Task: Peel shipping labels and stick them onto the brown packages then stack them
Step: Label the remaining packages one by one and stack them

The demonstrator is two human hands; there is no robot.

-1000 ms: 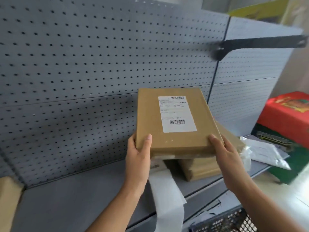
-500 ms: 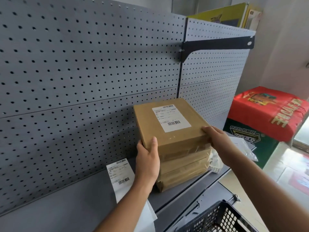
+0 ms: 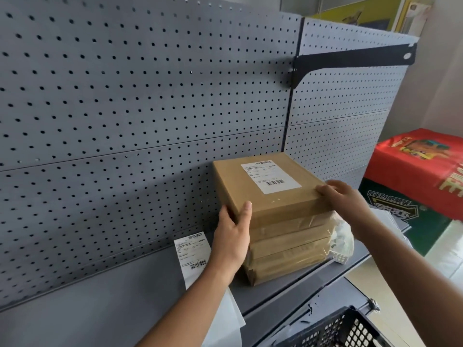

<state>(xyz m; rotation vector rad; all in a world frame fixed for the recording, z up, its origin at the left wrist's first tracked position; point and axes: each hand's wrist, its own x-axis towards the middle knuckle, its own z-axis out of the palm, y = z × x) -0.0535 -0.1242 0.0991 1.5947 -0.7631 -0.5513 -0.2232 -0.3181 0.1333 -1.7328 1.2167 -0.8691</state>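
On the grey shelf [image 3: 105, 296], against the perforated back panel [image 3: 125, 96]: one stack of brown packages [image 3: 288, 251], several flat boxes high, with the labelled top package [image 3: 270, 196] now resting squarely on it; half a second ago this package was already low on the pile, and a second ago it was held tilted in the air above it. White shipping label [image 3: 270, 179] with barcodes stuck on the upper face of the top package, toward its rear right. Left hand [image 3: 233, 236] pressed against the near left corner of the stack, thumb up on the top package's edge, fingers wrapped round the left side, grasping the stack as before. Right hand [image 3: 343, 199] laid on the near right corner of the top package, fingers spread flat over its edge, resting rather than clenched; earlier it gripped that corner from the side. Strip of unused labels [image 3: 193, 254] lying flat on the shelf just left of the stack, partly under the left forearm, its blank end hanging over the shelf front. Crumpled clear plastic wrap [image 3: 343, 236] touching the stack's right side. Black bracket [image 3: 350, 61] fixed to the panel above. Black mesh basket [image 3: 345, 329] at lower right, contents not visible. Red and green carton [image 3: 421, 176] on the floor, far right
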